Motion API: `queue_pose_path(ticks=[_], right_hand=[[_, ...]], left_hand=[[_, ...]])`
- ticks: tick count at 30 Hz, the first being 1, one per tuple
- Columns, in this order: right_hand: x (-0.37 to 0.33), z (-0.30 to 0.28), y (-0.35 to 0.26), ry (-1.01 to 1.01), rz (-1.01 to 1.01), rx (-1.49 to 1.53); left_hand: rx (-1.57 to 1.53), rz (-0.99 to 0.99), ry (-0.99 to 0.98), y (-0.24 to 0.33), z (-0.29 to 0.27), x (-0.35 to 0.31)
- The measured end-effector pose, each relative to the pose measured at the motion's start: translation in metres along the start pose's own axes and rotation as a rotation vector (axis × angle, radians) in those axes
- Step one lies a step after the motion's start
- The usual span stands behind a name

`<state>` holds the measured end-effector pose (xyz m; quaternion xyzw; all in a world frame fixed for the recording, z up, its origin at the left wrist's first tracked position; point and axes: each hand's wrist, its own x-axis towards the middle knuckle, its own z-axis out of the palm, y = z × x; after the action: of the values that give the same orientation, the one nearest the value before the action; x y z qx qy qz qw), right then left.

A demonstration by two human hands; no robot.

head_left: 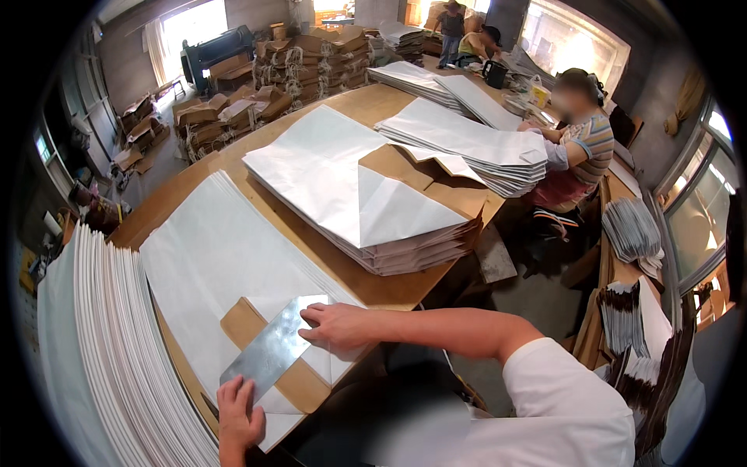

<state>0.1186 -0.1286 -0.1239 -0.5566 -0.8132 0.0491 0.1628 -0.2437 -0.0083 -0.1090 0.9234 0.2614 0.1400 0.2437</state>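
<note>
A flat, shiny metal plate point(268, 347) lies slantwise across the folded near end of a white paper sack point(210, 257). Brown inner paper of the sack shows on both sides of the plate, as a far flap point(243, 322) and a near flap point(303, 386). My left hand point(240, 414) grips the plate's lower left end, fingertips on its top. At the upper right end my right hand point(336, 324) holds the plate with curled fingers; the thumb side is partly hidden. More white sheets lie layered under this sack.
A tall row of white paper sacks point(101, 342) stands at my left. Across the wooden table point(432, 286) lies a stack of opened white sacks point(311, 171), with folded piles point(467, 144) farther right. A person in a striped shirt point(587, 152) works there. Tied brown bundles point(311, 70) stand behind.
</note>
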Motion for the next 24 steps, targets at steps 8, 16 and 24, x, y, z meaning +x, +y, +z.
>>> queue_pose_path(ticks=[8, 16, 24], right_hand=[[0.004, -0.021, -0.002, -0.106, -0.019, -0.002], [0.005, -0.027, -0.001, -0.203, 0.015, 0.046], [0.009, -0.031, -0.008, -0.098, 0.226, 0.165]], left_hand=[[0.249, 0.222, -0.084, 0.015, -0.011, -0.006], [0.396, 0.180, 0.025, 0.029, 0.001, 0.011], [0.024, -0.103, 0.307, 0.026, 0.019, 0.017]])
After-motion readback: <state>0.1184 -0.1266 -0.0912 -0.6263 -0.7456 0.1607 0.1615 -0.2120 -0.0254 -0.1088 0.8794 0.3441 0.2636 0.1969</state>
